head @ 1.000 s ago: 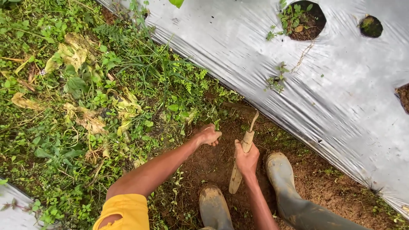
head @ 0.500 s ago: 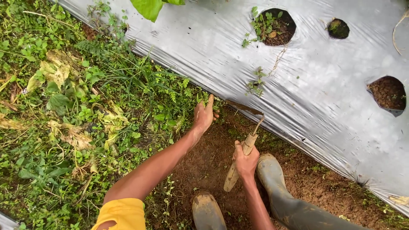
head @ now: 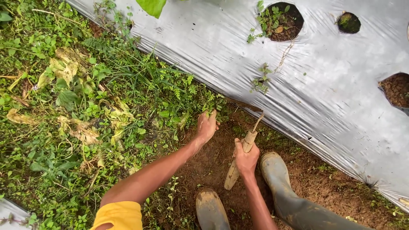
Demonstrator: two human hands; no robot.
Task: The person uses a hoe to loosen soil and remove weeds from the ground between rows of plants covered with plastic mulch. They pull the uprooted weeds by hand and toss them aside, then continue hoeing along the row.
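Silver plastic mulch sheet [head: 324, 98]: covers the raised bed across the upper right, its edge running diagonally from upper left to lower right, pierced by round planting holes [head: 281, 19] showing soil and small seedlings. Weed cover [head: 85, 106]: dense green and yellowed growth filling the left half, up to the sheet's edge. Bare brown soil [head: 213, 166]: a scraped patch between weeds and sheet, under both hands. Rubber boots [head: 277, 174]: two muddy boots at the bottom, the right one beside the sheet, the left one below the tool's handle end. Left arm: extended forward from a yellow sleeve [head: 119, 215], nearly straight. Left hand [head: 206, 127]: palm down at the weed margin, fingers curled into the low greenery there. Right hand [head: 246, 159]: forearm rising from the bottom edge, fingers clenched around the wooden handle. Hand tool [head: 243, 155]: short pale wooden handle, tilted, its thin curved metal end [head: 257, 122] reaching toward the sheet's edge.
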